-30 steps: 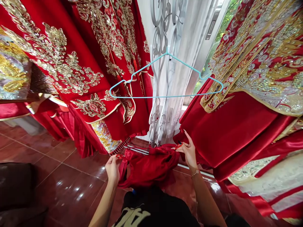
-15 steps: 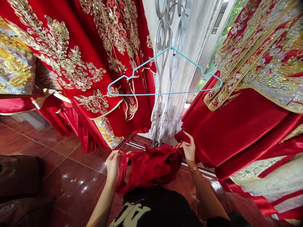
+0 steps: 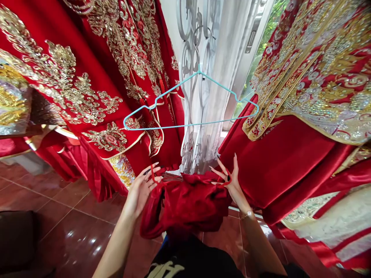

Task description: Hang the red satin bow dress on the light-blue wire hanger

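The left hand [image 3: 140, 191] and the right hand [image 3: 233, 187] hold up a bunched red satin garment [image 3: 185, 204] above the person's black shirt [image 3: 191, 262], each pinching a thin red strap [image 3: 152, 173] with the other fingers spread. Ahead, a light blue wire hanger [image 3: 189, 125] hangs from a metal grille [image 3: 188, 50], between gold-embroidered red robes [image 3: 319, 77].

A bunched red satin garment [image 3: 185, 204], its thin red ties [image 3: 152, 173] stretched apart above the sagging folds
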A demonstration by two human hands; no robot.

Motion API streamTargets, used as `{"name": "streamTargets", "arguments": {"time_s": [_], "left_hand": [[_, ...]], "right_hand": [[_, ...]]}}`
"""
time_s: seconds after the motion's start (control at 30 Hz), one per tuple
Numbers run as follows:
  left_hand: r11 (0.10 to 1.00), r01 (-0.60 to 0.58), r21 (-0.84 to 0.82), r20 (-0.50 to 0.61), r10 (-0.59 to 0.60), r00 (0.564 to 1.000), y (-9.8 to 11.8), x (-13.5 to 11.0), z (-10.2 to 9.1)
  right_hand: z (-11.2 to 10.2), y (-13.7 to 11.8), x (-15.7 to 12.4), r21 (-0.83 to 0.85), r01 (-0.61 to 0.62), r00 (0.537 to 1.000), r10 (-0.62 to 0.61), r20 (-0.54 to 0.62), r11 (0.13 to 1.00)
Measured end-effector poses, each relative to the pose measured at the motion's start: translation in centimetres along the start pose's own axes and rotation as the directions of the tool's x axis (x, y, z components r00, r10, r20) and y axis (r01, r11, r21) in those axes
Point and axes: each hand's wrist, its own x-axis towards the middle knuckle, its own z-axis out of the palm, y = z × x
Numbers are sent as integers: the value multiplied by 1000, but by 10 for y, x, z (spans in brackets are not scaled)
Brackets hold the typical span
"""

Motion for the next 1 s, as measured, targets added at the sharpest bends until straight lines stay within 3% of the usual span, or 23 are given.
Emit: {"name": "streamTargets", "arguments": {"time_s": [0.07,0.17,0.23,0.27,0.43,0.53,0.67,0.83,1.0], "left_hand": [[1000,-27,-4,-15,27,1000,4,-1,4],[1000,1,-7,-66,-2,998,-5,-3,-1],[1000,25,-13,-98,-26,995,-12,-5,-7],[999,31,-15,-110,-32,993,-14,-6,-10],[999,33,-5,-88,-34,996,-14,-5,-16],[995,89,-36,-112,-92,989,-21,-1,-22],[944,246,-219,-172,-285,943,-40,5,-38],[872,360,-333,-265,-452,852,-55,5,-55],[864,385,-325,-229,-467,854,-55,5,-53]], "right_hand": [[-10,-7,4,-208,10,998,-24,-66,978],[-23,-10,5,-583,-53,973,-89,-212,811],[-26,-8,4,-689,-119,951,-117,-285,715],[-27,-7,4,-690,-129,947,-118,-300,713],[-26,9,9,-437,-36,953,-101,-286,899],[-22,26,12,-228,19,940,-94,-327,973],[-15,54,9,-29,33,926,-42,-376,999],[-15,69,7,35,40,926,-24,-378,999],[-19,58,10,0,38,944,-36,-327,999]]}}
